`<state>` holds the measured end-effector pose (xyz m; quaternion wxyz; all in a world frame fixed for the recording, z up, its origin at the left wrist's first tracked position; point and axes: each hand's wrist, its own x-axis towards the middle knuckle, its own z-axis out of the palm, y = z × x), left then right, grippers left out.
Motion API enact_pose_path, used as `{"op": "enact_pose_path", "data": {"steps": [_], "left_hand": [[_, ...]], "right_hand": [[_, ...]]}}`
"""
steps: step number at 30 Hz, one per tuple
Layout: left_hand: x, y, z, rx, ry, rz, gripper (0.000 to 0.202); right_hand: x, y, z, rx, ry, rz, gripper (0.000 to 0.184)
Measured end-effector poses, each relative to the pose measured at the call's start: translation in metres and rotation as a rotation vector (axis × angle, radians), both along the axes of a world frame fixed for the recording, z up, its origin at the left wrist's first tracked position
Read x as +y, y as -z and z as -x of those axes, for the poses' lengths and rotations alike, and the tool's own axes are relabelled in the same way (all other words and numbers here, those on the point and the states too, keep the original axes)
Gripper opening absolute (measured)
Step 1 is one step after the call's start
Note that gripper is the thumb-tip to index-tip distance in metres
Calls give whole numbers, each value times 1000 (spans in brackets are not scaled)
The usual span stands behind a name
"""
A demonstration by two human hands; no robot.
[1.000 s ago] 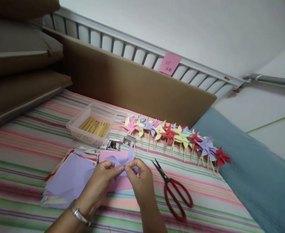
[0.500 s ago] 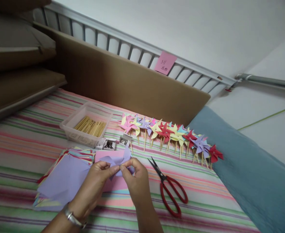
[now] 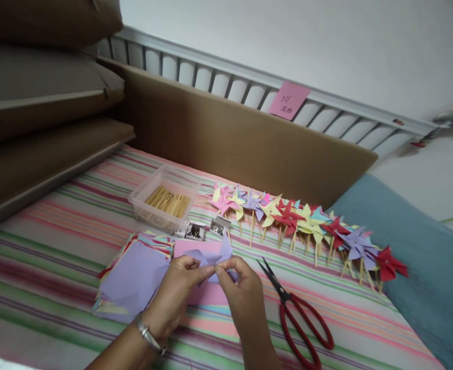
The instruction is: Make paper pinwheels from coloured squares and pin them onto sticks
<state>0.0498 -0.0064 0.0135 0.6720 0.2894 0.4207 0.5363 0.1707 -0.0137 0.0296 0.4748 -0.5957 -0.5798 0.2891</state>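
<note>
A lavender, curl-bladed paper pinwheel (image 3: 224,251) sits right in the person's fingers, above a flat pink paper sheet (image 3: 211,294). The left hand (image 3: 182,280) and the right hand (image 3: 243,285) both pinch it, thumb tips meeting at its middle. Close by the left fingers, a ragged-edged stack of coloured paper squares (image 3: 133,277) leaves that wrist little sideways room. Just beyond the fingertips stand two small open cardboard boxes of metal bits (image 3: 195,231) (image 3: 220,225), and past them a clear plastic tub (image 3: 137,203) of thin wooden sticks (image 3: 168,201). Right of the fingers, a strip of striped cloth (image 3: 245,246) separates them from red-handled metal scissors (image 3: 285,297), blades slightly parted. Farther out, multicoloured paper pinwheels on sticks (image 3: 288,218) line up before a brown board (image 3: 230,139).
</note>
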Motion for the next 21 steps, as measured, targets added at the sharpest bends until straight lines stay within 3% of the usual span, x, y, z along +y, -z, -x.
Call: {"op": "enact_pose_path", "data": {"steps": [14, 21], "left_hand": [[1, -1, 0, -14, -3, 19, 24], [3, -14, 2, -78, 55, 41, 21]], "right_hand": [[1, -3, 4, -30, 35, 17, 11], [-1, -10, 6, -27, 5, -20, 7]]}}
